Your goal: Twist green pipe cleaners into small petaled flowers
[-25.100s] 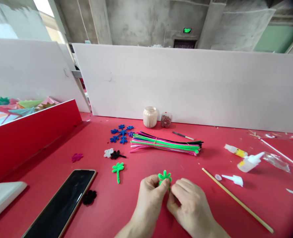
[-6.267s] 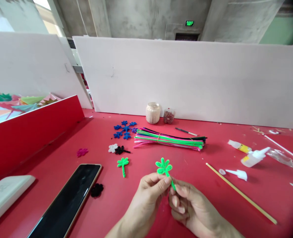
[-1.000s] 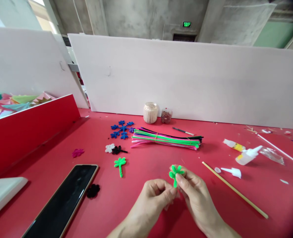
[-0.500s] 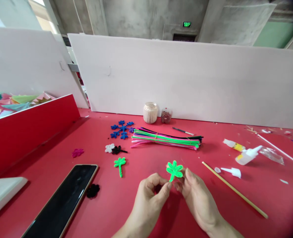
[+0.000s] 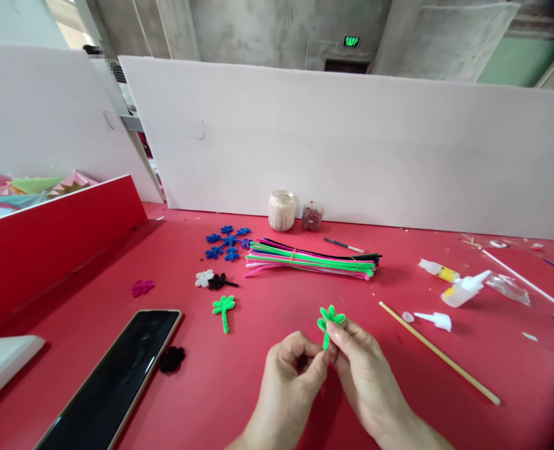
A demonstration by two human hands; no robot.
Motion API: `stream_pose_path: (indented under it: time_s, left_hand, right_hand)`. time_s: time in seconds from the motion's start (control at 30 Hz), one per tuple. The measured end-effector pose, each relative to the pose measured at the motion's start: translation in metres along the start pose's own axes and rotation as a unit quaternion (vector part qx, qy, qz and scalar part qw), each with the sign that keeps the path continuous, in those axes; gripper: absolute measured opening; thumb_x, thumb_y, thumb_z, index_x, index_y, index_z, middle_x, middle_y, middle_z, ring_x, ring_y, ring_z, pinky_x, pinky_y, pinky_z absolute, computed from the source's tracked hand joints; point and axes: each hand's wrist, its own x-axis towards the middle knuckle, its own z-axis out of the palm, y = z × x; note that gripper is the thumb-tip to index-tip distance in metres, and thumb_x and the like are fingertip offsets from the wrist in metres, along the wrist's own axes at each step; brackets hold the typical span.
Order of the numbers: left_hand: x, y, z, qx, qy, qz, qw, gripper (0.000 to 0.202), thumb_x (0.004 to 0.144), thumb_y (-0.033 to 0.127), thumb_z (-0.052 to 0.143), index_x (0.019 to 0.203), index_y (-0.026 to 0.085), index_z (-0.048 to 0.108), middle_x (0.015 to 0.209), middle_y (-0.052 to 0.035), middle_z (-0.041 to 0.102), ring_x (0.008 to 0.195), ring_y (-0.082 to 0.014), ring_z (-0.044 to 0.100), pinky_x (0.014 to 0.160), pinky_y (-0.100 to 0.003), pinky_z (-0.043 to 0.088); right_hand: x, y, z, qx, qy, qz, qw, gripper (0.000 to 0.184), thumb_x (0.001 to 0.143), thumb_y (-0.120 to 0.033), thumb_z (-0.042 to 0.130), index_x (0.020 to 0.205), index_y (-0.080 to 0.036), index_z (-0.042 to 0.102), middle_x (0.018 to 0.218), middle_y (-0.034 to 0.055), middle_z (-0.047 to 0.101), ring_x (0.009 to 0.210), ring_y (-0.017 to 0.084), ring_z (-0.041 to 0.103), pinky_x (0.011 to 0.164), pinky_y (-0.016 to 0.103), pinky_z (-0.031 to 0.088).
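Observation:
A bright green pipe-cleaner flower (image 5: 331, 314) stands upright between my two hands, low in the middle of the view. My left hand (image 5: 295, 375) pinches the bottom of its stem between thumb and forefinger. With thumb and fingers, my right hand (image 5: 363, 369) grips the flower at its right petals, hiding part of them. To the left lies a second green flower with a stem (image 5: 224, 312). Beyond it are a white flower (image 5: 204, 278), a black flower with a stem (image 5: 218, 281) and a blue branched piece of several flowers (image 5: 230, 241).
Bundled pipe cleaners (image 5: 311, 259) lie ahead, before two jars (image 5: 281, 211). A phone (image 5: 112, 375) lies left, beside a black flower (image 5: 172, 359) and a magenta flower (image 5: 142, 287). On the right are a wooden stick (image 5: 440, 354), glue bottles (image 5: 464, 290) and a nozzle cap (image 5: 438, 321).
My right hand has closed its thumb onto the green flower's petals; before, it was beside the flower. More of the stem shows now, and the view has shifted slightly.

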Motion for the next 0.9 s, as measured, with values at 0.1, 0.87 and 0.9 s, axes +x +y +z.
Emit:
stream_pose_path:
  time_s: [0.1, 0.87, 0.9]
  left_hand:
    - [0.0, 0.0, 0.001, 0.002, 0.012, -0.003, 1.0, 0.026, 0.066, 0.03, 0.063, 0.05, 0.014, 0.049, 0.046, 0.005, 0.039, 0.046, -0.0077, 0.032, 0.045, -0.021, 0.026]
    - [0.005, 0.017, -0.016, -0.195, -0.005, -0.06, 0.979, 0.014, 0.071, 0.021, 0.061, 0.061, 0.013, 0.06, 0.055, -0.0003, 0.057, 0.051, -0.009, 0.048, 0.054, -0.022, 0.038]
    - [0.005, 0.017, -0.015, -0.199, -0.01, -0.064, 0.978, 0.013, 0.072, 0.021, 0.061, 0.062, 0.013, 0.061, 0.054, 0.0, 0.056, 0.051, -0.0091, 0.047, 0.054, -0.022, 0.038]
  right_hand:
    - [0.001, 0.0, 0.001, -0.012, -0.01, 0.0, 1.0, 0.008, 0.067, -0.023, 0.069, 0.064, -0.018, 0.064, 0.058, -0.0036, 0.053, 0.059, 0.009, 0.045, 0.058, 0.019, 0.038]
    - [-0.003, -0.011, -0.004, -0.315, -0.168, -0.081, 0.931, 0.019, 0.08, -0.031, 0.054, 0.075, -0.014, 0.057, 0.065, 0.0008, 0.054, 0.058, 0.012, 0.047, 0.054, 0.024, 0.04]
    - [-0.003, -0.011, -0.004, -0.32, -0.164, -0.081, 0.93, 0.019, 0.079, -0.032, 0.054, 0.074, -0.014, 0.057, 0.063, 0.0002, 0.053, 0.056, 0.012, 0.046, 0.052, 0.023, 0.038]
